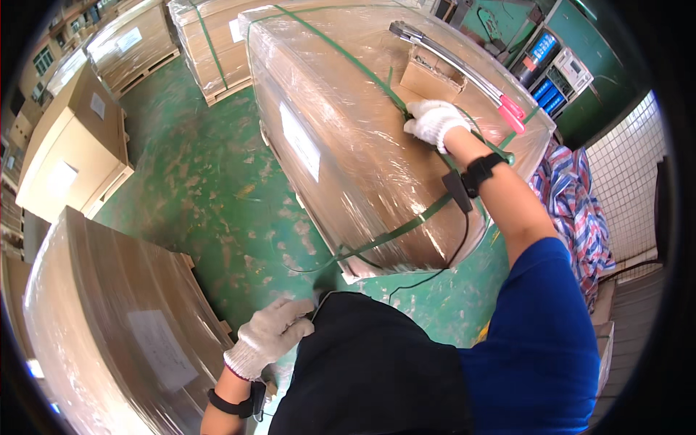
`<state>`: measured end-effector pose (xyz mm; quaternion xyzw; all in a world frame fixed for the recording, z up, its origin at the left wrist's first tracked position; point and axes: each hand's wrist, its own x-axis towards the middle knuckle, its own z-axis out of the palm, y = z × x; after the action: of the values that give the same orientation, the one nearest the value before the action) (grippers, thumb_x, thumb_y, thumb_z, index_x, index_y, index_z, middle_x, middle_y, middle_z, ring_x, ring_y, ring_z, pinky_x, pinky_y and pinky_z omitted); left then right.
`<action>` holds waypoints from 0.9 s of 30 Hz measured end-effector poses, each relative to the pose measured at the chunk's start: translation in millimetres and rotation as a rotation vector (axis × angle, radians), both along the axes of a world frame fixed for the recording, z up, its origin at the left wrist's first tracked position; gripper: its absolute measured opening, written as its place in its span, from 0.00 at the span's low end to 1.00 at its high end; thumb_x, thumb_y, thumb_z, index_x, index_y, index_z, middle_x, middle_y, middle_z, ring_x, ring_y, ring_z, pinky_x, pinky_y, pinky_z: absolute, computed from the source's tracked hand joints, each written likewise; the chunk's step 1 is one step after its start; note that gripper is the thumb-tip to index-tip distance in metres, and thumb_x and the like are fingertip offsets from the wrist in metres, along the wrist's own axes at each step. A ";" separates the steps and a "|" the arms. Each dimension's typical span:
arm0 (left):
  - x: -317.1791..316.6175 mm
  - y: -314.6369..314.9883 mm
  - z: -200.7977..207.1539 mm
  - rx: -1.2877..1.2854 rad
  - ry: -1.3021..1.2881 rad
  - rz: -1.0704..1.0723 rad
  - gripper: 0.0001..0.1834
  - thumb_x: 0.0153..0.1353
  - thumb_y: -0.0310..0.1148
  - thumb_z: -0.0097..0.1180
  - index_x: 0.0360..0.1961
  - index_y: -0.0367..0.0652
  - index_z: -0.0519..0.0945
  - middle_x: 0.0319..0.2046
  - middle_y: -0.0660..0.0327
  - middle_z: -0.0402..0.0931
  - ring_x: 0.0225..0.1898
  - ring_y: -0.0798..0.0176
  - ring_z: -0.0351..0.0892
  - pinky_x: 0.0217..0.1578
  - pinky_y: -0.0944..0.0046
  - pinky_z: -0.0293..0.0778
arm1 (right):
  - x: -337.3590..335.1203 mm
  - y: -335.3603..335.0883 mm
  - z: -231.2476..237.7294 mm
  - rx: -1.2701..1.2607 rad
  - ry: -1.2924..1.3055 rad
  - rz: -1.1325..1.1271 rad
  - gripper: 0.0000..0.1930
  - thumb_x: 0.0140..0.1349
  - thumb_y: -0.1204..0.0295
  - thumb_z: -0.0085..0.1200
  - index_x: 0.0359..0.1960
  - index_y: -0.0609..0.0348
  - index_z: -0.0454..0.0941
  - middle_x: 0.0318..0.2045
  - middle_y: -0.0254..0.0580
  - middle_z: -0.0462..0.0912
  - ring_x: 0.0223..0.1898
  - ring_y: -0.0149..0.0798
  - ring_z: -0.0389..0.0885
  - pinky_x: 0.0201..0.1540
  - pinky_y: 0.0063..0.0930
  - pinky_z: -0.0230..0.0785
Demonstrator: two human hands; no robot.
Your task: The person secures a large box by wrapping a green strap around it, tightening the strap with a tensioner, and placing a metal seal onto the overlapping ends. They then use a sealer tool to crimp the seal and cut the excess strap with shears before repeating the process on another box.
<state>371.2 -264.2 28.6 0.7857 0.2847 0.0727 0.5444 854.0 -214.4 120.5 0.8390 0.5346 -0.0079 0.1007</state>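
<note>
My right hand [437, 125], in a white knit glove, is closed on a green packing strap [396, 104] on top of a film-wrapped carton load [341, 94]. The strap runs across the top, and another length [413, 223] crosses the near end. My left hand [274, 333], also gloved, hangs low beside my black clothing with thumb and fingers apart; a thin edge shows near its fingertips, but I cannot make out what it is. Past my right hand lie a long metal tool with red handles [512, 110] and a small open cardboard box [433, 76].
Another wrapped load [123, 319] stands close on my left, with a carton on a pallet [76, 145] beyond. More wrapped loads [210, 47] stand at the back. A striped cloth [573, 196] lies at the right, near a green cabinet [602, 94]. The floor [192, 167] is green.
</note>
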 end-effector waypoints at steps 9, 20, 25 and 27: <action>66.4 146.3 38.5 0.340 -0.023 -0.246 0.19 0.58 0.29 0.67 0.52 0.43 0.83 0.40 0.51 0.81 0.41 0.46 0.84 0.41 0.54 0.81 | -10.8 15.0 -17.9 0.328 -0.175 0.175 0.13 0.62 0.63 0.58 0.45 0.54 0.82 0.40 0.49 0.85 0.44 0.56 0.85 0.46 0.48 0.77; 353.2 289.5 72.4 1.238 -0.348 -0.737 0.23 0.59 0.36 0.63 0.56 0.46 0.77 0.49 0.54 0.79 0.53 0.50 0.80 0.56 0.51 0.76 | 24.6 73.0 -29.3 0.025 0.187 -0.348 0.13 0.60 0.70 0.57 0.44 0.62 0.83 0.39 0.56 0.89 0.46 0.53 0.89 0.46 0.45 0.80; 460.1 335.9 49.5 1.585 -0.479 -0.985 0.25 0.60 0.40 0.62 0.58 0.44 0.77 0.51 0.55 0.80 0.57 0.51 0.78 0.67 0.48 0.65 | 20.9 77.8 -39.0 0.173 0.176 -0.472 0.15 0.55 0.72 0.55 0.45 0.54 0.84 0.38 0.53 0.88 0.44 0.54 0.87 0.45 0.45 0.79; 480.5 352.4 31.6 1.453 -0.381 -1.086 0.24 0.62 0.43 0.59 0.57 0.46 0.78 0.49 0.55 0.80 0.54 0.51 0.80 0.65 0.49 0.68 | 23.8 74.2 -49.6 0.225 0.233 -0.506 0.18 0.51 0.73 0.54 0.45 0.47 0.85 0.37 0.49 0.87 0.43 0.55 0.86 0.45 0.44 0.78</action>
<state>851.7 88.3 60.2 0.9344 -0.3323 0.0964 -0.0847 877.8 -140.2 70.9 0.9449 0.3141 -0.0698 -0.0601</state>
